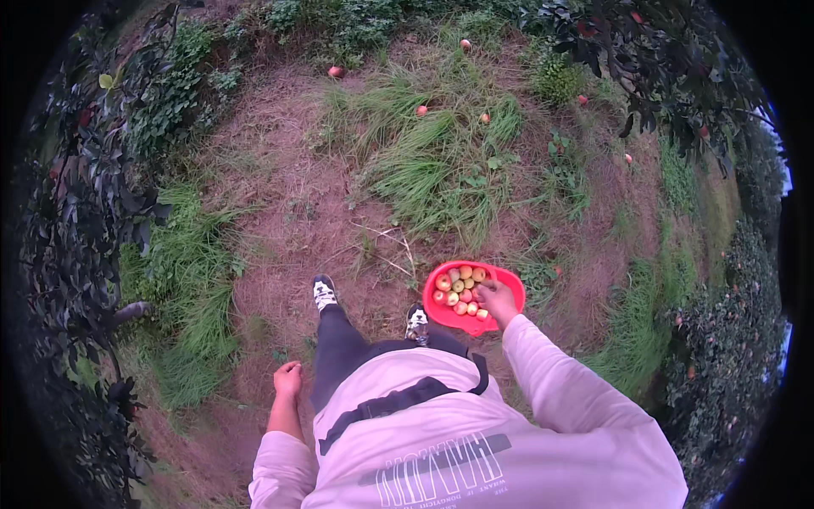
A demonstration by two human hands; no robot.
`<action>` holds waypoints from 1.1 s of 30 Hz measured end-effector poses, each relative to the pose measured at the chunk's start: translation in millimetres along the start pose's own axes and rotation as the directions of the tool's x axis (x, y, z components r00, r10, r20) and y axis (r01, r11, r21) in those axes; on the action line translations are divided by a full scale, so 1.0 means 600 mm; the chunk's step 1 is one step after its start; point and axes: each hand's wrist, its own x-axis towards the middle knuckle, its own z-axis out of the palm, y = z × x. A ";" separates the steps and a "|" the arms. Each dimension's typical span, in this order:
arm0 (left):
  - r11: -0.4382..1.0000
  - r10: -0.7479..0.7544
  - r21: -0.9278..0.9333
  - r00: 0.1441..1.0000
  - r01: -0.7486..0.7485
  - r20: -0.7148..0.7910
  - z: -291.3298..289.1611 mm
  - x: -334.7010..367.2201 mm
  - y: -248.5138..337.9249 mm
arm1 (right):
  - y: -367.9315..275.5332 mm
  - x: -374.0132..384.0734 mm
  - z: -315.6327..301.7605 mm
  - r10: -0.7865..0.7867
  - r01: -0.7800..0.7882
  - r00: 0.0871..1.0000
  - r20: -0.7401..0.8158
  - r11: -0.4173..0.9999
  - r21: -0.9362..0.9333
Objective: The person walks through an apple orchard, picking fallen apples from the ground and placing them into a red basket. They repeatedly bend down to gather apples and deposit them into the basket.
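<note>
A red plastic tub (432, 311) with several red and yellow apples (459, 285) in it is in front of my right foot. My right hand (498, 302) reaches over the right side of the tub, its fingers curled close to the apples. Whatever those fingers grip, if anything, is hidden. Low on my left side hangs my left hand (288, 378), loosely closed with nothing seen in it and away from the tub.
Fallen apples lie ahead, among them one apple (336, 72) on bare soil and another (421, 110) in a grass clump (415, 165). Dry twigs (398, 246) lie left of the tub. Leafy branches (76, 237) crowd the left; fruit trees (721, 339) line the right.
</note>
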 end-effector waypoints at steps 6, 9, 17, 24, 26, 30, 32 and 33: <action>0.999 0.018 0.035 0.983 -0.024 0.180 -0.019 0.116 0.180 | 0.237 -0.146 0.023 0.339 -0.381 0.891 -0.303 0.920 -0.090; 0.996 0.075 0.040 0.982 -0.083 0.172 -0.123 0.230 0.247 | 0.185 -0.200 0.136 0.384 -0.375 0.899 -0.210 0.923 0.081; 0.994 0.085 0.049 0.956 -0.102 0.281 0.003 0.324 0.529 | 0.068 -0.202 0.211 0.417 -0.363 0.882 -0.221 0.899 0.246; 0.975 0.103 0.108 0.822 -0.196 0.560 0.278 0.221 0.644 | 0.036 -0.112 0.273 0.491 -0.392 0.864 -0.116 0.798 0.457; 0.963 0.079 0.149 0.767 -0.223 0.637 0.345 0.187 0.671 | -0.014 -0.099 0.278 0.532 -0.415 0.841 -0.100 0.752 0.513; 0.946 0.123 0.134 0.707 -0.297 0.697 0.474 0.155 0.721 | -0.022 -0.062 0.268 0.522 -0.401 0.852 -0.053 0.713 0.575; 0.942 0.135 0.115 0.671 -0.315 0.729 0.526 0.155 0.744 | -0.014 -0.034 0.251 0.527 -0.394 0.847 -0.066 0.706 0.588; 0.953 0.132 0.085 0.654 -0.289 0.745 0.550 0.157 0.752 | -0.010 -0.022 0.242 0.534 -0.395 0.842 -0.070 0.701 0.594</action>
